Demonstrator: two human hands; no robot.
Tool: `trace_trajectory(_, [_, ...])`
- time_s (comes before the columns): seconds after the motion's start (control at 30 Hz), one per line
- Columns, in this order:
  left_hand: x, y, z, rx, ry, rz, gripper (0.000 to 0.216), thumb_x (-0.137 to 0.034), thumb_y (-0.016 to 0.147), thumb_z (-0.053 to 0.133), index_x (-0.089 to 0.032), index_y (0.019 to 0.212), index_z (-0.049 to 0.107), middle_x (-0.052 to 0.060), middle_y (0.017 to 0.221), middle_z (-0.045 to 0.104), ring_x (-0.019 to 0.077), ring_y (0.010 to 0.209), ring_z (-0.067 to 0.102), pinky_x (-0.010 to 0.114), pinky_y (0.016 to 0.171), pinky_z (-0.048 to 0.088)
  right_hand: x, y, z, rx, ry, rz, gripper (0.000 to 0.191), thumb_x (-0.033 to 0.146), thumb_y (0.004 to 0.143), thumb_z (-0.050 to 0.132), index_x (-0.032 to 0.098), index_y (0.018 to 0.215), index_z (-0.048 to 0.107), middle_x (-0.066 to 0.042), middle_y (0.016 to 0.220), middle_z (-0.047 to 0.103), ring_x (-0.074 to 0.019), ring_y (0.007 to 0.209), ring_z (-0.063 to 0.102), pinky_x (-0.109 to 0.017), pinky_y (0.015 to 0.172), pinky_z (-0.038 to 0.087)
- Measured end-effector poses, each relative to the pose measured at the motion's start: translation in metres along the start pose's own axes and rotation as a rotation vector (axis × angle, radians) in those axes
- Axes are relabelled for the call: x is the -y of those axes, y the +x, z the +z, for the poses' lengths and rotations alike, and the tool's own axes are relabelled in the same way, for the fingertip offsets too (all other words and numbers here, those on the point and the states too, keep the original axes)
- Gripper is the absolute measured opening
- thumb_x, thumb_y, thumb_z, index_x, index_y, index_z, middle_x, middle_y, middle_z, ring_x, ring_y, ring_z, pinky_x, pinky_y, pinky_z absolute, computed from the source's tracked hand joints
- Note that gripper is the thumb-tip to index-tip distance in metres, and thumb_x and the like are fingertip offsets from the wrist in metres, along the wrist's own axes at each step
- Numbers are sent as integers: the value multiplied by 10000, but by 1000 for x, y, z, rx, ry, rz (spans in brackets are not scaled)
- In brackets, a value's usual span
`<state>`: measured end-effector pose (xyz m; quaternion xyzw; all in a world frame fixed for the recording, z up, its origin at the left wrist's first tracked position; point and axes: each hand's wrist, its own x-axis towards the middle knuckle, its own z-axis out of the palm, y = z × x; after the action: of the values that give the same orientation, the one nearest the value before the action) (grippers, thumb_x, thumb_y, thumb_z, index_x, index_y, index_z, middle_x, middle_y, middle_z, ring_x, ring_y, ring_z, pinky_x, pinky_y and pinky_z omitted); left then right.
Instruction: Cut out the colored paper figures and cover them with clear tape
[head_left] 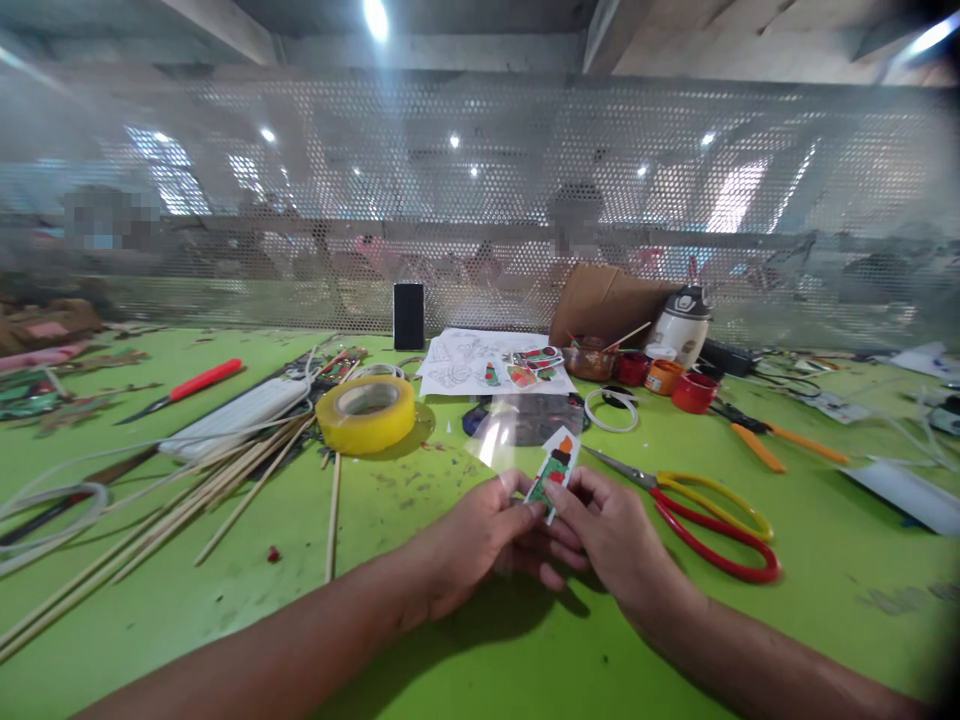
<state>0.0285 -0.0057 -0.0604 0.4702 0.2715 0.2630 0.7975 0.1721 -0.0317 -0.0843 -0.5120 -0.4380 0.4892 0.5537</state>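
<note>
Both my hands meet low in the middle over the green table point(420, 650). My left hand point(472, 545) pinches a clear plastic sheet point(499, 440) that stands up from its fingers. My right hand point(611, 535) is closed on a small paper cutout point(555, 465) painted green, orange and red, held against the sheet's right edge. Red and yellow handled scissors point(705, 520) lie on the table just right of my right hand.
A yellow tape roll point(366, 412) sits left of centre beside several bamboo sticks point(225, 490). Drawn paper sheets point(480, 365), paint pots point(694, 392), a black phone point(409, 315), orange pliers point(772, 440) and a red-handled knife point(184, 388) lie further back. A perforated metal screen point(480, 200) closes the far edge.
</note>
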Motion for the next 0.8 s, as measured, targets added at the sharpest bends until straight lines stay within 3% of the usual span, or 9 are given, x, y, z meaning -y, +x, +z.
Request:
trace_trajectory(0.13, [-1,0,0,-1,-17,15,85,-217,922,492,-137,943,473,118,823,694,191,753,695,290,637,535,11,-3,-4,173,127,82,385,509,757,704,179,690,517,95,451,423,-48,358,369,-176,366,318])
trace_trajectory(0.3, [-3,-2,-1,-2,-39,37,97,-199,892,532,-144,913,455,114,796,692,203,750,698,277,614,533,25,-4,-9,354,224,68,402,488,934,485,169,689,497,46,531,481,-77,441,436,-214,456,361])
trace_trajectory(0.4, [-3,-3,-1,4,-26,46,103,-204,892,534,-142,923,458,114,797,691,202,741,698,275,611,534,24,-2,-12,332,155,32,412,514,927,475,180,686,486,35,521,505,-100,433,457,-241,460,373])
trace_trajectory(0.6, [-4,-3,-2,48,11,77,78,-213,914,497,-137,930,483,110,812,686,177,722,690,259,600,531,22,3,-19,188,-78,-63,392,512,834,620,154,685,566,15,566,544,-116,505,502,-253,513,411])
trace_trajectory(0.8, [-1,-4,-4,82,40,73,78,-221,909,501,-148,907,474,92,762,685,170,681,686,254,587,520,27,6,-22,171,12,-29,306,410,822,668,123,742,599,5,612,575,-100,542,501,-220,519,396])
